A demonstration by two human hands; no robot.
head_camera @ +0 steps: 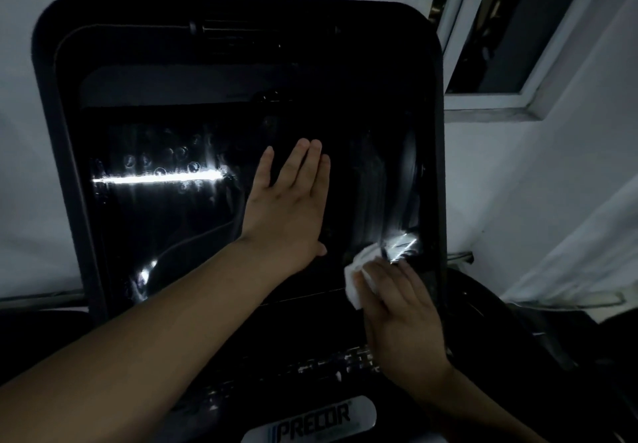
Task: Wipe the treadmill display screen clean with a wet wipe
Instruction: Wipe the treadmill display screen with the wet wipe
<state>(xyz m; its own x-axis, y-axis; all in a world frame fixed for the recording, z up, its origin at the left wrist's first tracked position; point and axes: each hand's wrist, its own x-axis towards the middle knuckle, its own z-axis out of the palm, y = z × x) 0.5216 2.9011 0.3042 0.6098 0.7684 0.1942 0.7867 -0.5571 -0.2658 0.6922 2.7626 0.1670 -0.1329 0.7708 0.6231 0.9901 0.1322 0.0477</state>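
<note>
The treadmill's black display screen (pixel 165 221) fills the middle of the view, glossy, with smudges, fingerprints and a bright light streak on its left half. My left hand (pixel 288 201) lies flat on the centre of the screen, fingers straight and pointing up. My right hand (pixel 402 311) presses a white wet wipe (pixel 359 275) against the screen's lower right corner; the wipe bunches out past my fingers. Wet streaks show on the glass above the wipe.
The console's dark frame (pixel 65 152) surrounds the screen. Below it sit a row of buttons (pixel 331 363) and a silver Precor badge (pixel 312 423). A white wall and a window frame (pixel 490 101) stand to the right, with a handrail (pixel 483 308) at lower right.
</note>
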